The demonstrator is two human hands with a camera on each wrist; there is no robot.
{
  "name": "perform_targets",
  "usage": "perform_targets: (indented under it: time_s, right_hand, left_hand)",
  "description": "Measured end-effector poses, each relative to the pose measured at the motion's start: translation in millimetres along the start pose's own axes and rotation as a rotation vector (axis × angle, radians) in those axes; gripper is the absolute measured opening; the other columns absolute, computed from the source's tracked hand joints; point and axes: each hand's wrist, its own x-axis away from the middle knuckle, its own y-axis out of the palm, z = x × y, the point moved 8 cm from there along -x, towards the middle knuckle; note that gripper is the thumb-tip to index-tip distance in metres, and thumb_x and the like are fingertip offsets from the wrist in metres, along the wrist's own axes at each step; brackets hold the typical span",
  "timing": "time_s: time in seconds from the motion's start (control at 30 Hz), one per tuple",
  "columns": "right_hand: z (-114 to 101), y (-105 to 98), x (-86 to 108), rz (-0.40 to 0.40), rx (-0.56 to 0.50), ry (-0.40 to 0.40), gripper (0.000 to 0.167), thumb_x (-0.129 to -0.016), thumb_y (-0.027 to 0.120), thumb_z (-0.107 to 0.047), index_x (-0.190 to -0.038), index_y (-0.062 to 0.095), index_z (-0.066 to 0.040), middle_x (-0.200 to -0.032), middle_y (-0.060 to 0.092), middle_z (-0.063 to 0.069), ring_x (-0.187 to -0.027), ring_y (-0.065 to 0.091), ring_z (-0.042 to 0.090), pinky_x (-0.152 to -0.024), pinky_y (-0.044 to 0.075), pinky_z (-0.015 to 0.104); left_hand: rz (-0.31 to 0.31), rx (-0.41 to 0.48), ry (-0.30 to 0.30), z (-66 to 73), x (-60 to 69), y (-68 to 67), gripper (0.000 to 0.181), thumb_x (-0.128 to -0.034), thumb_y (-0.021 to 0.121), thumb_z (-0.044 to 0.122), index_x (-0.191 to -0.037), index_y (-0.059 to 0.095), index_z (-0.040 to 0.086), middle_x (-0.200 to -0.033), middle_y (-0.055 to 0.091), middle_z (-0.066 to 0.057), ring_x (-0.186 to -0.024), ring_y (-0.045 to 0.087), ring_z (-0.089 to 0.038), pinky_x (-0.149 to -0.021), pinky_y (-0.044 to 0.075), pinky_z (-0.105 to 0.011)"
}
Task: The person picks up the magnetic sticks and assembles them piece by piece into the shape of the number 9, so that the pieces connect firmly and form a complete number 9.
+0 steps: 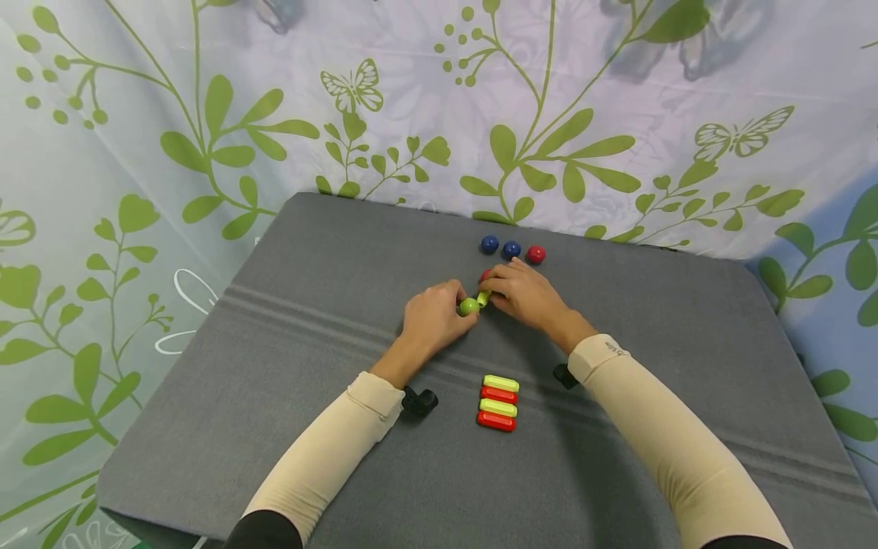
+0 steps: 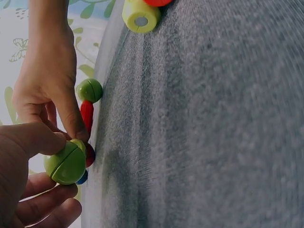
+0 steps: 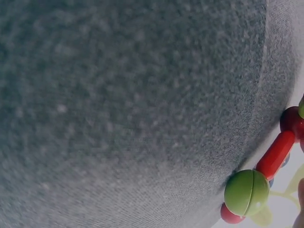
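Observation:
My left hand (image 1: 435,320) pinches a green ball (image 1: 469,306) (image 2: 65,164) between thumb and fingers. The right hand (image 1: 527,296) (image 2: 50,71) holds a short yellow-green stick (image 1: 483,298), whose end meets or nearly meets that ball. Beside the right fingertips is a red ball (image 1: 485,274) (image 3: 291,122), partly covered in the head view. A red stick (image 2: 86,115) (image 3: 276,155) runs from the red ball to another green ball (image 2: 89,90) (image 3: 246,192); the right hand hides both in the head view.
Two blue balls (image 1: 489,244) (image 1: 511,249) and a red ball (image 1: 536,255) lie in a row near the far edge of the grey table (image 1: 329,320). Nearer the front, yellow sticks (image 1: 501,383) (image 1: 498,408) alternate with red sticks (image 1: 498,395) (image 1: 496,421). A patterned curtain (image 1: 411,99) hangs behind.

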Motion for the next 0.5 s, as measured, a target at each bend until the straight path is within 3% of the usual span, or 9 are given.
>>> perform_targets:
  time_s: [0.5]
  right_hand:
    - [1.2, -1.2, 0.1, 0.001, -0.023, 0.006, 0.021, -0.09, 0.076, -0.006, -0.111, 0.075, -0.009, -0.11, 0.066, 0.006, -0.109, 0.06, 0.029, -0.11, 0.03, 0.061]
  left_hand:
    - [-0.02, -0.014, -0.023, 2.5, 0.6, 8.3, 0.03, -0.0847, 0.077, 0.04, -0.087, 0.058, 0.017, -0.071, 0.055, 0.004, -0.056, 0.052, -0.012, -0.051, 0.041, -0.031]
